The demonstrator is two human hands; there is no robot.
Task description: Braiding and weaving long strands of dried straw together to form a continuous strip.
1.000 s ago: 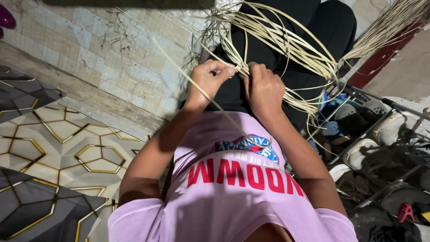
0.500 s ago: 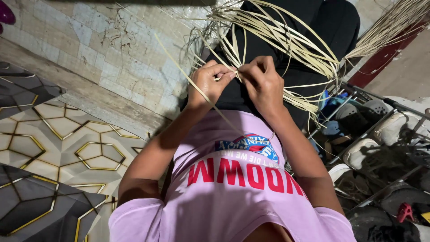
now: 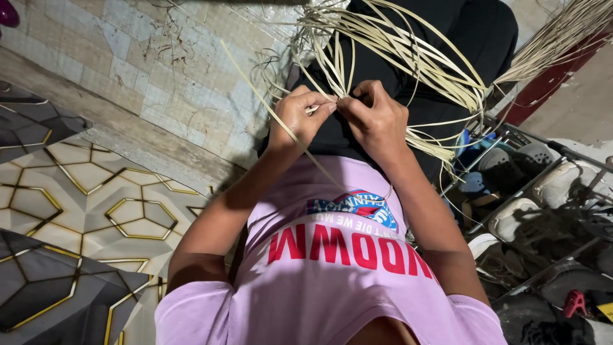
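Both hands pinch the same cane strips (image 3: pixel 408 61): left hand (image 3: pixel 299 118) and right hand (image 3: pixel 377 118) fingers clamped together; risk: springy strip slips, loop unravels

Both forearms reach forward from the chest and converge, so the two hands meet just in front of the lap. The left hand (image 3: pixel 299 118) is curled, thumb pressed against the bent forefinger in a tight pinch, knuckles turned upward. The right hand (image 3: pixel 377 121) sits right beside it (fingertips all but touching the left's), fingers bent inward and pinched as well, back of the hand facing up. Both wrists are slightly flexed, elbows held out from the body.
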